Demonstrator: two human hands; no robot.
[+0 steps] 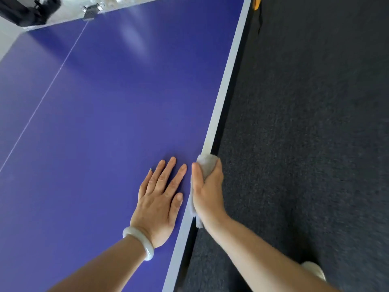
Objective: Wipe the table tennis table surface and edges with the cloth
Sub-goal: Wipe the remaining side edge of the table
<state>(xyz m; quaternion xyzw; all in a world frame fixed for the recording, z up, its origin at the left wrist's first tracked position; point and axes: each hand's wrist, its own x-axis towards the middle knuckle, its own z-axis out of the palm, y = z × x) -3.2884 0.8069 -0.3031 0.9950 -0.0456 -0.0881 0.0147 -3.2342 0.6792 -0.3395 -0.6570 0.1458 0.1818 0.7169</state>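
Nearest first: a pale shoe on the dark carpet under the right forearm, and a pale bangle on the left wrist.

The left hand lies flat on the blue table tennis table, fingers straight and slightly spread, holding nothing. It reads as a brace.

Just beside it, the right hand wraps over the table's side, thumb on top and fingers curled down the outer face, gripping a grey cloth. The cloth is bunched between palm and table; a tuft shows ahead of the fingers and a tail hangs below the wrist. So the cloth sits on the white edge band, at the near stretch of this side.

Farther on, the band runs toward the top of the view. A thin white centre line crosses the blue, ending at a blurred metal fitting. A small orange object lies beyond the edge, too small to identify.

Judgement: an edge wipe is in hand, with most of this side ahead.

Risks:
- The hanging tail could work loose from the grip, leaving bare palm on the band.
- The bunched wad may ride the top only and miss the side face.
- The bracing palm may print the surface — and the bangle could knock it if the wrist drops.
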